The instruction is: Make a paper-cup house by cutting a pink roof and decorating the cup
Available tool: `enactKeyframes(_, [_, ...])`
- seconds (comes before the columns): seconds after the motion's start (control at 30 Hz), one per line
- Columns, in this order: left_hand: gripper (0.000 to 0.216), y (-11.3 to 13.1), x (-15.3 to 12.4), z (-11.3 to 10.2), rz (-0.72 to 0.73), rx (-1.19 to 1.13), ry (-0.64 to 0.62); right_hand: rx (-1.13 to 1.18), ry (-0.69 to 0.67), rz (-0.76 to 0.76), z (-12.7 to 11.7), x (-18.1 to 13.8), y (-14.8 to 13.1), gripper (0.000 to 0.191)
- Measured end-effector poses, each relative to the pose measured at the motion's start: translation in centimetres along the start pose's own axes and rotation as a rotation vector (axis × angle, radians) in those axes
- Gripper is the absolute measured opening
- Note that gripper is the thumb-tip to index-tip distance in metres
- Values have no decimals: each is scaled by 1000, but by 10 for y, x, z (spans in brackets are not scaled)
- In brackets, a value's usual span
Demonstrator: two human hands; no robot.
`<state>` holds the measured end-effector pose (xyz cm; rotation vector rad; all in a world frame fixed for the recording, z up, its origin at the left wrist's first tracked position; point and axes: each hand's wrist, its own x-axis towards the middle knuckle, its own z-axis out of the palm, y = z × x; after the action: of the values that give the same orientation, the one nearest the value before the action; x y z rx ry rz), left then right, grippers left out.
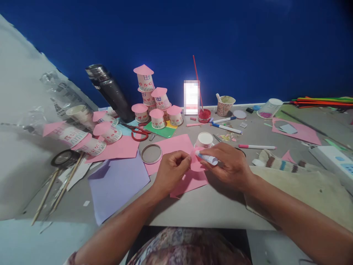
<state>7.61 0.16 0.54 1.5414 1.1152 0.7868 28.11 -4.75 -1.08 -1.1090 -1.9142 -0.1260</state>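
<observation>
My left hand (pixel 172 170) is closed, pinching a small pink paper piece (pixel 196 164) at its left edge. My right hand (pixel 230 164) is closed around a white glue stick (pixel 207 158), whose tip touches the same pink piece. Both hands hover over a larger pink sheet (pixel 190 182) near the table's front edge. A white paper cup (pixel 205 139) stands just behind my hands.
Paper-cup houses with pink roofs (pixel 154 99) are stacked at the back, more lie at left (pixel 82 138). Red scissors (pixel 139 133), a lilac sheet (pixel 116 184), a round lid (pixel 151 153), markers (pixel 256 147), a dark flask (pixel 110 92), a red paint cup (pixel 204 115) and a knitted cloth (pixel 278 162) surround the work spot.
</observation>
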Motion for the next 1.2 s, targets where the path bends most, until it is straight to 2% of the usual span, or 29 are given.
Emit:
enactKeyframes(0.07, [12, 0, 0, -1, -73, -127, -27, 9, -30, -49, -1, 1, 2, 12])
enactKeyframes(0.17, [20, 0, 2, -3, -166, -268, -61, 22, -104, -141, -1, 1, 2, 18])
enactKeyframes(0.3, [20, -1, 4, -4, -112, -153, -66, 33, -170, -195, -2, 0, 2, 22])
enactKeyframes(0.43, [24, -1, 3, -1, -69, -36, -53, -33, -138, -161, -2, 0, 0, 19])
enactKeyframes(0.57, [18, 1, 0, 2, -130, -105, -81, -55, -109, -101, -3, 1, 0, 14])
enactKeyframes(0.67, [14, 1, 0, 2, -198, -204, -128, -35, -129, -131, -3, 1, 1, 17])
enactKeyframes(0.77, [19, -1, 2, -1, -241, -276, -167, 23, -159, -171, -2, 1, 2, 22])
enactKeyframes(0.9, [24, -3, 3, -3, -196, -204, -210, 75, -165, -172, -1, 0, 2, 23])
enactKeyframes(1.0, [22, -2, -2, -1, -58, -55, -225, 58, -141, -144, -1, 1, 3, 22])
enactKeyframes(1.1, [24, -1, -6, 1, 80, 83, -158, 51, -103, -114, -2, 2, 4, 22])
enactKeyframes(1.2, [26, -2, -5, 1, 39, 30, -172, 53, -93, -131, -3, 2, 5, 22])
